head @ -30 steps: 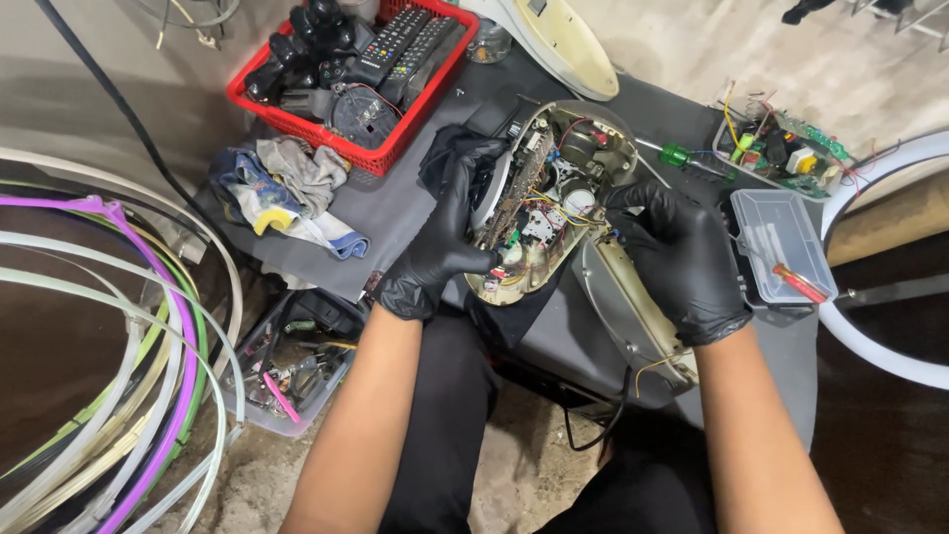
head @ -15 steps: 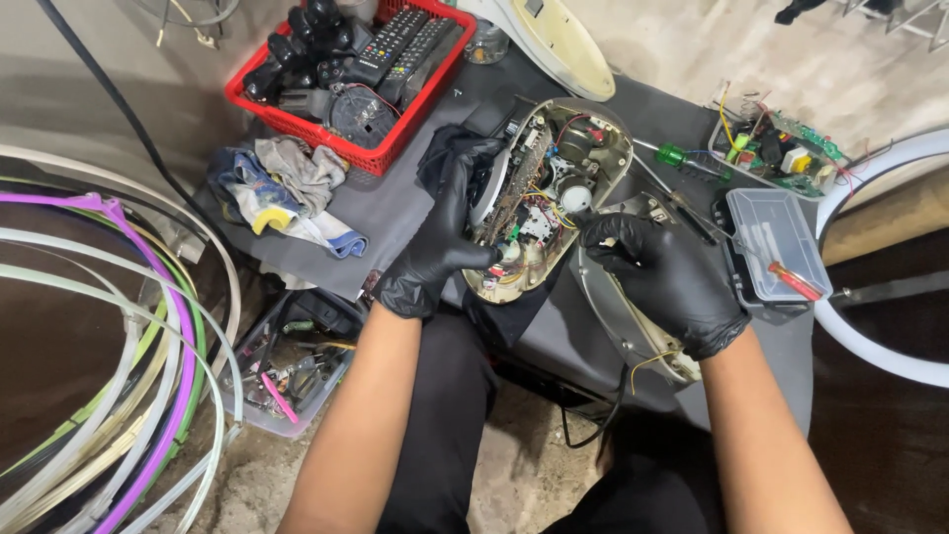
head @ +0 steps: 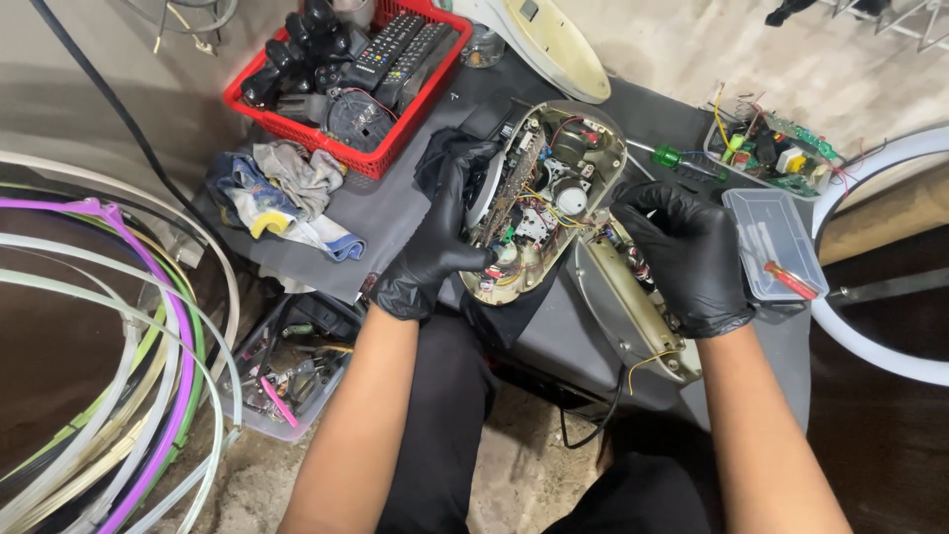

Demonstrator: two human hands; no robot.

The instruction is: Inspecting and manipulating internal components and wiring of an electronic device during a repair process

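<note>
One opened appliance shell (head: 539,198), two gloved hands: left hand (head: 440,232) gripping it, right hand (head: 692,252) fingers curled beside.

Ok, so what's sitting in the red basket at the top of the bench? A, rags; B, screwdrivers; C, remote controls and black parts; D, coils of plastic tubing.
C: the red basket holds several black remote controls together with other dark parts, while the rags lie outside it on the mat and the green-handled screwdriver lies off to the right.
</note>
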